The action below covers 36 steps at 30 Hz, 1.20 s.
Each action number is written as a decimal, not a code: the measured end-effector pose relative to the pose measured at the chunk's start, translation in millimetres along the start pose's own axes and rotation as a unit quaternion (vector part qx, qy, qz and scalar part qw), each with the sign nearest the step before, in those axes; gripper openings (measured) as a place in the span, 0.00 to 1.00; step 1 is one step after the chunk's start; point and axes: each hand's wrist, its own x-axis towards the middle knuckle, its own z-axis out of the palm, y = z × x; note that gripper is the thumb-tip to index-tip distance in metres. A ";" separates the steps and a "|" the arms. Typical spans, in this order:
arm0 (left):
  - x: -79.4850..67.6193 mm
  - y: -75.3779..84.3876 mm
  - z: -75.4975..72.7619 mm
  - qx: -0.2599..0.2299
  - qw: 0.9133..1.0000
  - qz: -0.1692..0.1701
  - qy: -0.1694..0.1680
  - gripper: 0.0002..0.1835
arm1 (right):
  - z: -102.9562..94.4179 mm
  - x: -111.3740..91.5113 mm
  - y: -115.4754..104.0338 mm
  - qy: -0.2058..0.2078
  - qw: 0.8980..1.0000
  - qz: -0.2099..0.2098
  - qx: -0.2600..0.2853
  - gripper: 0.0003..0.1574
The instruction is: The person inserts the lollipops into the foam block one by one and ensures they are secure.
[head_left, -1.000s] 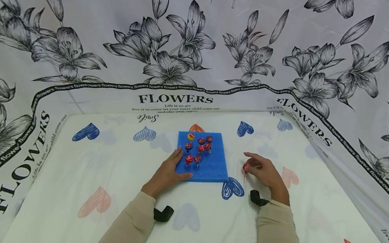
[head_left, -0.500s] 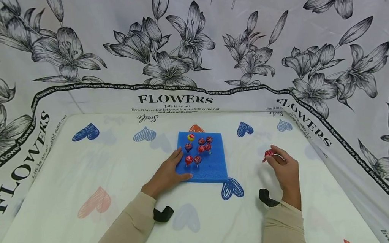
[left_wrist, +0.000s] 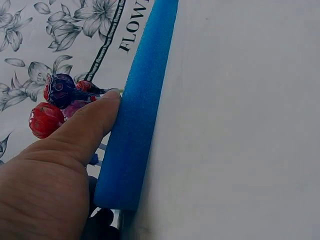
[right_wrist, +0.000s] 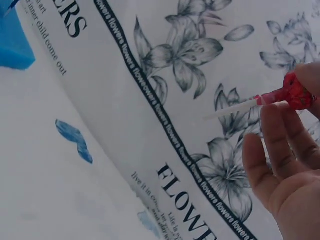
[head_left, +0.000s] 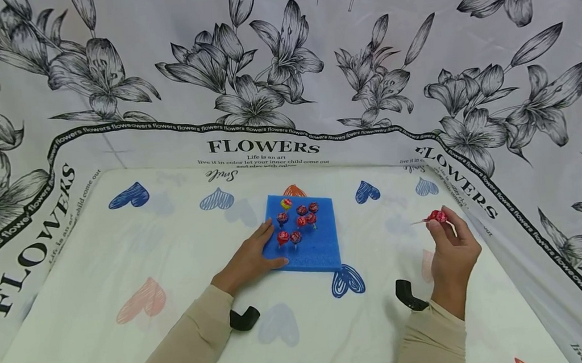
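A red-wrapped lollipop (head_left: 436, 216) is pinched by its candy end in my right hand (head_left: 454, 251), raised above the table's right side. Its white stick (right_wrist: 232, 109) points left, roughly level, away from the fingers. My left hand (head_left: 248, 263) rests at the near left corner of a blue foam block (head_left: 319, 254); the thumb (head_left: 278, 263) lies on its top and the other fingers run along its left side. Several wrapped lollipops stand with their sticks in the foam, among them a yellow one (head_left: 286, 203) and a red one (head_left: 282, 238). The left wrist view shows a blue-wrapped lollipop (left_wrist: 60, 91) close to the thumb.
The table is covered by a white cloth (head_left: 182, 235) printed with hearts. Behind and around it hangs a flower-printed curtain (head_left: 155, 21). A black curved piece shows at my left wrist (head_left: 244, 319) and another at my right wrist (head_left: 410, 296).
My right hand has moved right and farther from the foam with the lollipop, whose stick swung from pointing down to pointing left. The left hand and foam block stay put.
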 end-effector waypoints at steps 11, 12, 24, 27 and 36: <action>-0.5 1.0 -1.0 -0.005 1.000 -0.003 0.000 0.53 | 21.9 -5.3 -20.4 -0.056 0.980 -0.152 0.118 0.27; -0.5 1.1 -0.9 -0.004 1.000 -0.004 0.000 0.53 | 23.1 -6.3 -22.7 -0.057 0.978 -0.156 0.123 0.27; -0.5 0.3 -0.3 -0.005 1.000 -0.004 -0.002 0.54 | 42.1 -21.9 -44.4 -0.065 0.966 -0.196 0.157 0.24; -0.3 0.6 -0.7 -0.006 1.000 -0.005 -0.003 0.53 | 48.6 -24.9 -46.7 -0.088 0.961 -0.206 0.164 0.22; -1.5 0.7 -0.6 -0.008 1.000 0.000 0.001 0.54 | 70.1 -38.8 -48.3 -0.168 0.949 -0.224 0.145 0.21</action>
